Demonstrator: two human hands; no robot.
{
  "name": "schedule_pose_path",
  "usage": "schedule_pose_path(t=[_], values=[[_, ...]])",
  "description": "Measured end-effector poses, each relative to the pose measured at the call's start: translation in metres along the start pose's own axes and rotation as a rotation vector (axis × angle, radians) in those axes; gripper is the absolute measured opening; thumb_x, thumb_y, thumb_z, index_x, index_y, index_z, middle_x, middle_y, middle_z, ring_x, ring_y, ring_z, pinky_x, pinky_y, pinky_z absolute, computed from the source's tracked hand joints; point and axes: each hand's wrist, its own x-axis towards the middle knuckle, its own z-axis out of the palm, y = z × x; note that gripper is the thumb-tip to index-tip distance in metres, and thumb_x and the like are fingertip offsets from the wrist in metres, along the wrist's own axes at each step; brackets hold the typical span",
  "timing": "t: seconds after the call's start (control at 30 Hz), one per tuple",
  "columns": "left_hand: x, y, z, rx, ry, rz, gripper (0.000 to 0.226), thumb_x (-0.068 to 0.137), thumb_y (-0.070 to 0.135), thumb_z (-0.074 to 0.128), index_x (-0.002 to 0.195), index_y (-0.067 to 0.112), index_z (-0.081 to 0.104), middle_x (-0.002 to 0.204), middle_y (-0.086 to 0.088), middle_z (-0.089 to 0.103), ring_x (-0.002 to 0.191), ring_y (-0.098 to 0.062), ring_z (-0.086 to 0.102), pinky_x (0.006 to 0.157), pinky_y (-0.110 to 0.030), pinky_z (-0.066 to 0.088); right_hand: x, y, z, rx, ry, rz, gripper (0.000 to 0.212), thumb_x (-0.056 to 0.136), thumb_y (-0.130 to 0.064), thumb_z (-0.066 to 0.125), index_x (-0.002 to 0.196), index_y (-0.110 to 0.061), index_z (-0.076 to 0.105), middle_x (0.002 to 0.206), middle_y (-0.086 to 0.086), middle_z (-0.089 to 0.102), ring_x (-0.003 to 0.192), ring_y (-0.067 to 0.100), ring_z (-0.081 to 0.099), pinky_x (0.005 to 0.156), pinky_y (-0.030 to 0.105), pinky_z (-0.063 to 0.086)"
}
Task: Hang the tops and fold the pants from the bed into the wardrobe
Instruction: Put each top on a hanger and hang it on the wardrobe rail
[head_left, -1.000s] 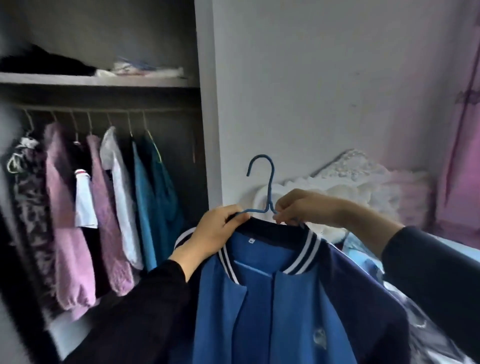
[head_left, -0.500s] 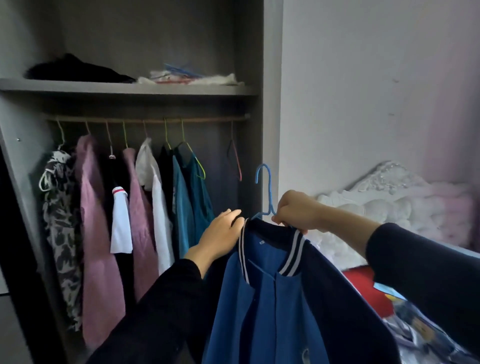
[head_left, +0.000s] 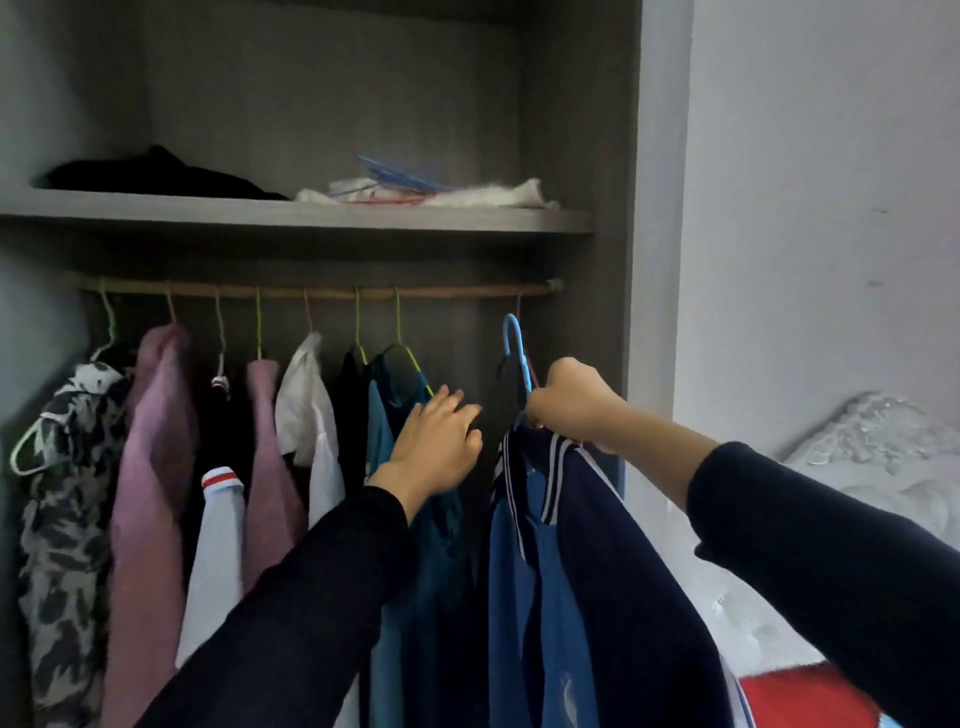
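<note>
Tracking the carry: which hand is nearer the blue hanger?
Right. The right hand grips the blue hanger below its hook; the left hand is apart, to its left.

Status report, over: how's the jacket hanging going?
Right hand grips blue hanger with jacket. Not yet on rail. Left hand open against teal top.

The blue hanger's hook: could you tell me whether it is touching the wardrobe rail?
Apart. The head view shows the hook of the blue hanger below the rail, with a dark gap between them; the right hand grips the hanger's neck.
</note>
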Motion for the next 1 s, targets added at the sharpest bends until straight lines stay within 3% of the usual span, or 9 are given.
schedule_pose_path(t=[0.17, 0.33, 0.43, 0.53, 0.67, 0.73, 0.87, 1.0], values=[[0.059, -0.033, 0.0, 0.061, 0.018, 0.037, 0.045, 0.101, 0.033, 0.036, 0.144, 0.022, 0.039, 0.157, -0.002, 0.024, 0.148, -0.019, 0.006, 0.118, -0.044, 0.007, 0.069, -0.015, 0.006, -0.007, 0.02, -0.037, 0.018, 0.088, -0.012, 0.055, 0.071, -0.01, 0.048, 0.074, 0.003, 0.053, 0.062, 0.014, 0.049, 0.048, 0.024, 0.038], [0.105, -0.067, -0.001, 0.078, 0.02, 0.026, 0.047, 0.097, 0.04, 0.042, 0.142, 0.025, 0.042, 0.157, -0.003, 0.024, 0.148, -0.019, 0.004, 0.119, -0.045, 0.004, 0.128, -0.025, 0.025, -0.109, 0.082, -0.039, 0.01, 0.088, -0.018, 0.057, 0.085, -0.01, 0.052, 0.084, 0.004, 0.055, 0.073, 0.019, 0.054, 0.059, 0.028, 0.041], [0.131, -0.09, -0.002, 0.082, 0.088, 0.014, 0.056, 0.093, 0.042, 0.048, 0.145, 0.025, 0.035, 0.159, -0.004, 0.018, 0.148, -0.02, 0.002, 0.119, -0.042, 0.003, 0.16, -0.032, 0.032, -0.148, 0.147, -0.052, 0.013, 0.089, -0.018, 0.058, 0.082, -0.01, 0.05, 0.076, 0.001, 0.05, 0.068, 0.017, 0.05, 0.055, 0.027, 0.038], [0.156, -0.108, -0.01, 0.071, 0.21, -0.008, 0.062, 0.092, 0.041, 0.05, 0.148, 0.021, 0.029, 0.156, -0.007, 0.022, 0.145, -0.024, 0.013, 0.118, -0.04, 0.008, 0.192, -0.043, 0.038, -0.168, 0.207, -0.056, 0.019, 0.088, -0.018, 0.059, 0.073, -0.012, 0.048, 0.076, 0.002, 0.05, 0.067, 0.017, 0.051, 0.059, 0.027, 0.04], [0.19, -0.13, -0.016, 0.043, 0.283, 0.001, 0.063, 0.091, 0.036, 0.05, 0.148, 0.02, 0.028, 0.159, -0.007, 0.017, 0.147, -0.024, 0.01, 0.118, -0.038, 0.011, 0.229, -0.054, 0.053, -0.192, 0.265, -0.065, 0.01, 0.087, -0.017, 0.058, 0.091, -0.008, 0.055, 0.091, 0.007, 0.053, 0.09, 0.029, 0.059, 0.07, 0.031, 0.048], [0.205, -0.139, -0.016, 0.062, 0.29, 0.015, 0.066, 0.09, 0.035, 0.051, 0.15, 0.021, 0.026, 0.16, -0.005, 0.014, 0.148, -0.021, 0.007, 0.119, -0.037, 0.009, 0.244, -0.055, 0.066, -0.197, 0.274, -0.068, 0.02, 0.088, -0.018, 0.057, 0.103, -0.005, 0.059, 0.095, 0.008, 0.055, 0.095, 0.03, 0.06, 0.073, 0.031, 0.049], [0.226, -0.151, -0.016, 0.073, 0.277, 0.021, 0.064, 0.094, 0.034, 0.046, 0.152, 0.021, 0.02, 0.16, -0.001, 0.015, 0.148, -0.018, 0.006, 0.119, -0.037, 0.005, 0.27, -0.051, 0.091, -0.194, 0.258, -0.08, 0.02, 0.089, -0.02, 0.056, 0.104, -0.007, 0.058, 0.101, 0.009, 0.06, 0.093, 0.028, 0.061, 0.075, 0.029, 0.05], [0.235, -0.158, -0.014, 0.116, 0.268, 0.058, 0.061, 0.095, 0.032, 0.044, 0.151, 0.02, 0.023, 0.154, -0.002, 0.028, 0.145, -0.019, 0.016, 0.119, -0.039, 0.002, 0.28, -0.044, 0.108, -0.244, 0.232, -0.077, 0.02, 0.09, -0.022, 0.055, 0.101, -0.007, 0.053, 0.11, 0.015, 0.06, 0.099, 0.032, 0.06, 0.077, 0.032, 0.049]])
